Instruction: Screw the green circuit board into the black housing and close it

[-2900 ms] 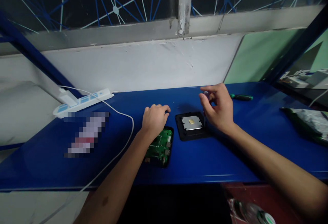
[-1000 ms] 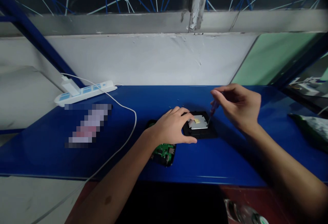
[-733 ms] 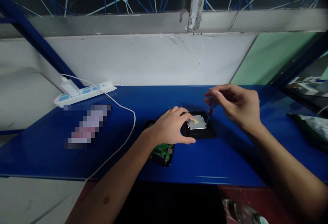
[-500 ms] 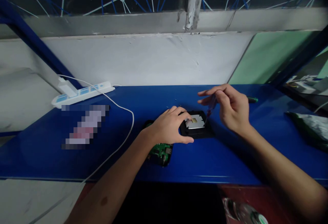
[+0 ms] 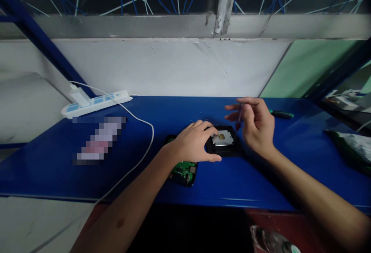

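A black plastic casing (image 5: 227, 152) with a silver metal plate (image 5: 227, 140) set in it lies on the blue table. My left hand (image 5: 196, 141) spans the casing's left side, fingertips on the plate's left edge and thumb along the near side, gripping it. In my right hand (image 5: 259, 127) is a small screwdriver (image 5: 239, 118) with a clear purplish handle, pinched upright near the plate's right corner. Its tip is too blurred to tell whether it touches. Partly under my left forearm and wrist sits a green circuit board (image 5: 184, 170) in a black shell.
Behind my right hand lies a green-and-black handled tool (image 5: 281, 114). A white power strip (image 5: 97, 104) and its cable (image 5: 152, 129) occupy the left, near a pixelated object (image 5: 101, 139). A dark green and silver bag (image 5: 352, 146) is at right. Tiny bits (image 5: 201, 112) lie beyond the casing.
My right hand has shifted slightly left relative to the table, uncovering more of the green-handled tool. The left hand keeps its place on the casing. The whole view has shifted slightly.
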Motion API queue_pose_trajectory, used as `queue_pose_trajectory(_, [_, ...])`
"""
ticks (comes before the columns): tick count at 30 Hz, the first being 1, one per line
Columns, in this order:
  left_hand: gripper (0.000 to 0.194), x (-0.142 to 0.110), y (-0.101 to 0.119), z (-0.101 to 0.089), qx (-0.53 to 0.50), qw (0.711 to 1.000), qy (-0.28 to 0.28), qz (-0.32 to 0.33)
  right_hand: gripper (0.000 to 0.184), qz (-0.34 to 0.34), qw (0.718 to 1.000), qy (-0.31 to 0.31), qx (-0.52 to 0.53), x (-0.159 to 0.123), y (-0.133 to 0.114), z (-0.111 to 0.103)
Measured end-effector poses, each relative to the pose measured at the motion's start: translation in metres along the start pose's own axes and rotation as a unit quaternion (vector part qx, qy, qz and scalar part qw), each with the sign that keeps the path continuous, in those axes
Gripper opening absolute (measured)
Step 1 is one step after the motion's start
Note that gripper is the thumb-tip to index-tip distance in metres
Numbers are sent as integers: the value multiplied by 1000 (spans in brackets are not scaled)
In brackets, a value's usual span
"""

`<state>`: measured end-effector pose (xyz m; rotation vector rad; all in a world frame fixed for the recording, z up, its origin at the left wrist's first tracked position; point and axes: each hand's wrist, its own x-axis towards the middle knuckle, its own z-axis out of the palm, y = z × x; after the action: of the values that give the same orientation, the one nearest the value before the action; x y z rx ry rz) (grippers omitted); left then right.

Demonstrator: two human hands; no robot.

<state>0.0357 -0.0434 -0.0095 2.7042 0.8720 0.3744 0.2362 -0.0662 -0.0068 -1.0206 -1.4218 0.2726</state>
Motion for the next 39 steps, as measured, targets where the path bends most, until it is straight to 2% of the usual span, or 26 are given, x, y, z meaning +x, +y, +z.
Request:
queue_pose_trajectory(5, [62, -1, -1, 0, 2, 1000, 3, 9, 19, -24, 999, -5, 34, -1, 5, -1])
queue_pose_trajectory(11, [61, 0, -1, 0, 7, 1000, 2, 9, 17, -34, 999, 16, -24, 1, 9, 0])
queue_pose_trajectory(14, [61, 0, -1, 0, 2, 1000, 0, 11, 22, -40, 998, 29, -28, 1, 8, 0])
queue_pose_trajectory(18, [61, 0, -1, 0, -5, 1000, -2, 10, 32, -9, 999, 38, 4, -1, 4, 2])
queue_pose_trajectory(21, [62, -1, -1, 0, -6, 1000, -2, 8, 25, 16, 999, 40, 16, -2, 3, 4])
queue_pose_trajectory(28, [63, -1, -2, 0, -8, 1000, -4, 6, 13, -20, 998, 67, -8, 5, 7, 1])
queue_pose_trajectory(39, [63, -1, -4, 1, -5, 1000, -7, 11, 23, -33, 998, 19, 44, 1, 3, -1])
